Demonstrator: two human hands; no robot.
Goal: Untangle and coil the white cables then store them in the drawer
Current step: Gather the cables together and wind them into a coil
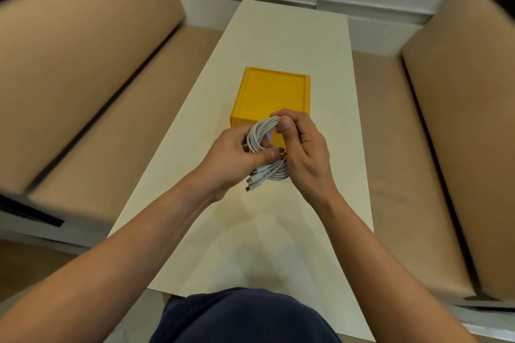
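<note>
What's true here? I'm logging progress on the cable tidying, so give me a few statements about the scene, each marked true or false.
1. The left hand and the right hand both hold the white cables. True.
2. The white cables already lie inside the yellow drawer box. False: they are in the hands, in front of the box.
3. The yellow drawer box stands on the pale table. True.
4. The white cables are spread loose across the table. False: they are gathered into one coil, with the connector ends sticking out at its near side.
</note>
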